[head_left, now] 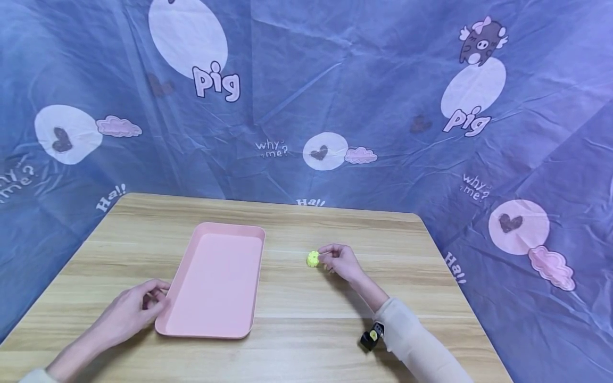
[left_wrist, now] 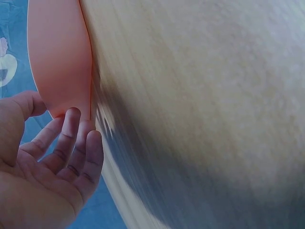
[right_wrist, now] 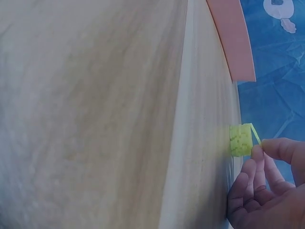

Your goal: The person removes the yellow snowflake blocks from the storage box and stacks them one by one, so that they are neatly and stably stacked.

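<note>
A pink rectangular tray [head_left: 220,282] with a raised rim lies on the left half of the table. At its near left side, my left hand [head_left: 131,311] holds the rim; in the left wrist view the thumb and fingers [left_wrist: 70,125] of that hand meet the tray's corner [left_wrist: 62,57]. To the right of the tray, my right hand [head_left: 341,261] pinches a thin strip on a small round yellow-green thing [head_left: 313,259]. The right wrist view shows this yellow-green thing [right_wrist: 240,140] with a bumpy side, close to the tabletop; its exact kind is unclear.
A light wood table [head_left: 306,351] carries everything. Blue cloth [head_left: 297,80] printed with pigs, hearts and clouds hangs behind it and at both sides. A small black device [head_left: 371,338] is at the right sleeve's cuff.
</note>
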Demonstrator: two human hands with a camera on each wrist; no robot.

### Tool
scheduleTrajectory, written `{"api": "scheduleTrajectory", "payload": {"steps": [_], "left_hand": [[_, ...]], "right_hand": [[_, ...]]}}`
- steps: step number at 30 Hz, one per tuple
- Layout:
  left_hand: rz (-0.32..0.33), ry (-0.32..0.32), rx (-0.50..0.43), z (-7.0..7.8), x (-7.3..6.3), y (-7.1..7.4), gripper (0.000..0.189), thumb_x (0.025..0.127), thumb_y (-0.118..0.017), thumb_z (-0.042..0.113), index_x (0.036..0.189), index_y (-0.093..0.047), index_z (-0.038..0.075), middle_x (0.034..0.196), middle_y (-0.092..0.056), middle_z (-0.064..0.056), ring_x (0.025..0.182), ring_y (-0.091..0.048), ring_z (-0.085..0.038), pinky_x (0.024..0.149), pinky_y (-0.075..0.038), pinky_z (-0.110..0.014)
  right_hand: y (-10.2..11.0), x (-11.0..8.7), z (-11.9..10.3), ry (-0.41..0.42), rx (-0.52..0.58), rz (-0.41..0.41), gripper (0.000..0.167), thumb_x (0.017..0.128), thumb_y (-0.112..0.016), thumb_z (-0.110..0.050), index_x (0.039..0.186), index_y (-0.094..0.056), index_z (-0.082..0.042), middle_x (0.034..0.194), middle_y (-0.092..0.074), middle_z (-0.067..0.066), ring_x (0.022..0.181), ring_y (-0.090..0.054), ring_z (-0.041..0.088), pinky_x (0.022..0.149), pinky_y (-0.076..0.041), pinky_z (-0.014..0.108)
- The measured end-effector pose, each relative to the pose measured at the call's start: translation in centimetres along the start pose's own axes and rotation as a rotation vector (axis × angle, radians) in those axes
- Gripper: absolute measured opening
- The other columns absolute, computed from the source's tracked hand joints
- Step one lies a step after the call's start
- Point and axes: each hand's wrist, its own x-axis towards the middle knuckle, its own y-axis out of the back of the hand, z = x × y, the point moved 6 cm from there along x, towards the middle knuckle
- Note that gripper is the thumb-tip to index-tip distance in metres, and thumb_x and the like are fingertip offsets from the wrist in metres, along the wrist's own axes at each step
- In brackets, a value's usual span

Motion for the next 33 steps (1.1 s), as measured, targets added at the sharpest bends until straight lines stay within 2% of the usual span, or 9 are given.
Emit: {"api": "scheduleTrajectory", "payload": {"steps": [13,21,24,28,33], "left_hand": [[-0.039,0.04,0.002,0.0,0.0,0.0,0.021,0.094,-0.074,0.01,0.114,-0.072,0.007,0.091,-0.07,0.004,0.074,-0.05,0.01,0.065,-0.046,-0.022],[-0.031,0.04,0.003,-0.1,-0.1,0.1,0.024,0.094,-0.075,0.011,0.117,-0.072,0.006,0.091,-0.069,0.006,0.074,-0.051,0.01,0.066,-0.046,-0.022],[-0.015,0.036,0.001,0.0,-0.1,0.4,0.027,0.095,-0.075,0.012,0.12,-0.071,0.004,0.091,-0.069,0.006,0.073,-0.051,0.01,0.064,-0.046,-0.022],[0.032,0.01,0.014,0.2,0.2,1.2,0.028,0.095,-0.077,0.015,0.119,-0.071,0.003,0.092,-0.07,0.005,0.073,-0.051,0.011,0.064,-0.047,-0.022],[0.088,-0.04,0.035,1.4,1.1,2.6,0.027,0.094,-0.078,0.013,0.117,-0.072,0.003,0.094,-0.074,0.002,0.077,-0.053,0.014,0.067,-0.051,-0.024]], "right_hand": [[0.1,0.2,0.3,0.005,-0.027,0.002,0.027,0.092,-0.068,0.001,0.116,-0.067,0.012,0.082,-0.072,0.004,0.064,-0.055,0.009,0.057,-0.045,0.02],[0.4,-0.3,0.3,0.033,-0.029,0.011,0.029,0.09,-0.063,0.006,0.118,-0.066,0.013,0.082,-0.067,0.005,0.064,-0.056,0.01,0.057,-0.048,0.021],[0.9,-0.9,-0.3,0.083,-0.072,0.035,0.025,0.092,-0.066,0.003,0.116,-0.067,0.011,0.083,-0.067,0.01,0.064,-0.058,0.012,0.056,-0.05,0.022],[1.9,-2.0,-1.6,0.193,-0.212,0.084,0.02,0.094,-0.073,-0.006,0.112,-0.072,0.004,0.087,-0.071,0.015,0.069,-0.062,0.014,0.061,-0.051,0.022],[3.2,-3.6,-3.7,0.323,-0.377,0.116,0.02,0.094,-0.076,-0.012,0.111,-0.075,-0.001,0.09,-0.073,0.011,0.075,-0.063,0.011,0.069,-0.052,0.021]]}}
